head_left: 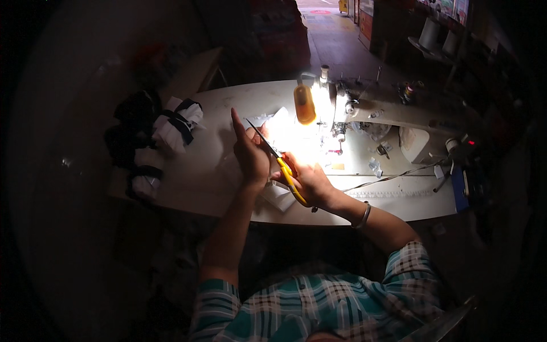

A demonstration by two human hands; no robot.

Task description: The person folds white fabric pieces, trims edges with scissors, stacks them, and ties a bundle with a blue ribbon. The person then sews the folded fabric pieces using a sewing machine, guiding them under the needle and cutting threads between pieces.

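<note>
My right hand [307, 181] is closed around a pair of scissors [292, 181] with yellow handles. Their dark blades point up and to the left, across the palm side of my left hand [252, 159]. That hand has one finger stretched away from me, while the others curl in at a piece of white cloth [279, 199]. Part of this cloth hangs below the hands, and its far part is washed out by the lamp's glare. Just beyond the hands stands a sewing machine [419, 142], its needle area brightly lit.
An amber-coloured lamp piece [305, 105] hangs by the machine head. Bundles of white and dark cloth [174, 125] lie at the table's left end. Scraps [375, 167] and a ruler strip [393, 194] lie on the right. Thread cones [430, 34] stand at the back right.
</note>
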